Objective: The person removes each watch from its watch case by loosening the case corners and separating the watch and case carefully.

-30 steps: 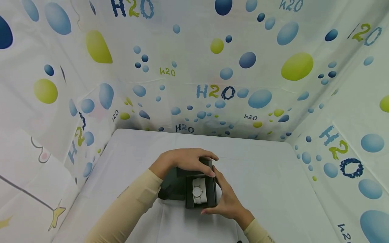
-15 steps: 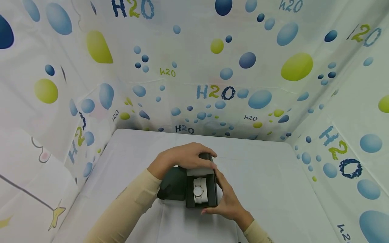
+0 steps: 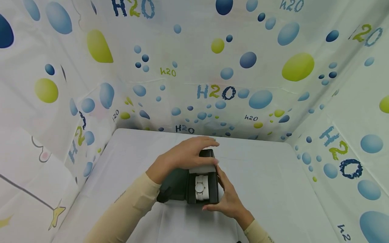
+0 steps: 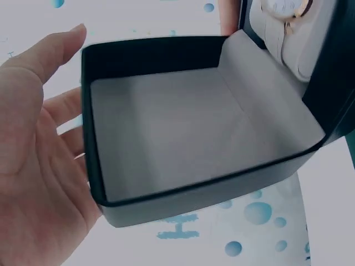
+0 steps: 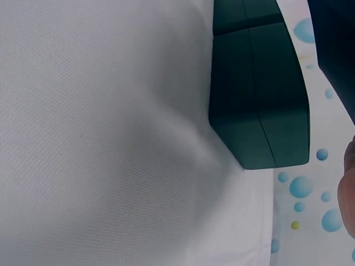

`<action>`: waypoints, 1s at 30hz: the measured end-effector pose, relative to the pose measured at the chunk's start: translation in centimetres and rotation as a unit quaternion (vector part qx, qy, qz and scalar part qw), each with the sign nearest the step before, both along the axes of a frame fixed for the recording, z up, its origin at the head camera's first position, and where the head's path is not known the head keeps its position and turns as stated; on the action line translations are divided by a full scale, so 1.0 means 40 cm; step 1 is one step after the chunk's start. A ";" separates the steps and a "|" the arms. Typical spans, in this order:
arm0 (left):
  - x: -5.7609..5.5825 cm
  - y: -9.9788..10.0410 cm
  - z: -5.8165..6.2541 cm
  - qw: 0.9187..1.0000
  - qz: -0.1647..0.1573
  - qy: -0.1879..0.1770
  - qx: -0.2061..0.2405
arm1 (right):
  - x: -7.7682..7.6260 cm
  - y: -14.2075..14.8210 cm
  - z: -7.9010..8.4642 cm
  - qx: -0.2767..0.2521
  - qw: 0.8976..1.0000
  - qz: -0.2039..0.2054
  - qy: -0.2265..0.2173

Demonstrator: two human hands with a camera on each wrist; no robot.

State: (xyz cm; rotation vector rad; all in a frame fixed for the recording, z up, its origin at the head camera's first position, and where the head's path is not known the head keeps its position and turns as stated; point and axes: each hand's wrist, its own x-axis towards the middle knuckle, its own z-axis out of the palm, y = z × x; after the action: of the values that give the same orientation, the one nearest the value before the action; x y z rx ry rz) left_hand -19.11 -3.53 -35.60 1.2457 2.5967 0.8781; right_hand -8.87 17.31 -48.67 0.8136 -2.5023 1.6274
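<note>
A black watch box (image 3: 216,189) stands with its lid raised, a watch (image 3: 200,187) on a white cushion inside. My right hand (image 3: 229,201) grips the box's lower part, thumb at the near side and fingers along the right side. At the lid, my left hand (image 3: 185,153) has its fingers extended. In the left wrist view, the lid (image 4: 161,133) shows a pale lining, with fingers of my left hand (image 4: 33,149) partly hidden behind it and the thumb apart from it. The right wrist view catches only part of my right hand (image 5: 348,188) beside the box.
A dark green case (image 3: 176,184) lies directly left of the watch box, partly under my left forearm; it also shows in the right wrist view. White cloth (image 3: 258,175) covers the table, and a bubble-printed curtain (image 3: 188,77) encloses the back and sides.
The lid has swung further back, showing its pale lining. My left hand has moved away from me with it. My right hand stays on the box, which has shifted slightly.
</note>
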 end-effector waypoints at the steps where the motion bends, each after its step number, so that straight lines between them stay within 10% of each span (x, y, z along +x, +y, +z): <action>1: 0.004 0.000 0.001 1.000 0.001 0.021 0.006 | 0.000 0.001 -0.001 0.003 1.000 -0.004 -0.004; 6: 0.029 0.006 0.013 0.988 -0.002 0.140 0.064 | -0.001 0.003 -0.003 0.007 1.000 -0.015 -0.016; 10: 0.050 0.013 0.032 0.964 -0.018 0.222 0.147 | -0.003 0.004 -0.006 0.002 1.000 -0.014 -0.011; 17: 0.108 0.028 0.067 0.925 -0.079 0.285 0.237 | -0.012 0.008 -0.011 -0.028 0.999 0.006 0.018; 30: 0.172 0.014 0.025 0.945 -0.087 0.240 0.205 | -0.017 0.007 -0.017 -0.037 0.998 -0.003 0.043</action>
State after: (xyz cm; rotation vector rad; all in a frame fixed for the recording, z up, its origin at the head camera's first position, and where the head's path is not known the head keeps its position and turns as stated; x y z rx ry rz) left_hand -12.23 -2.99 -34.59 1.9884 2.6619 1.2572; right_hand -9.56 17.59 -49.34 0.8486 -2.3696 1.6348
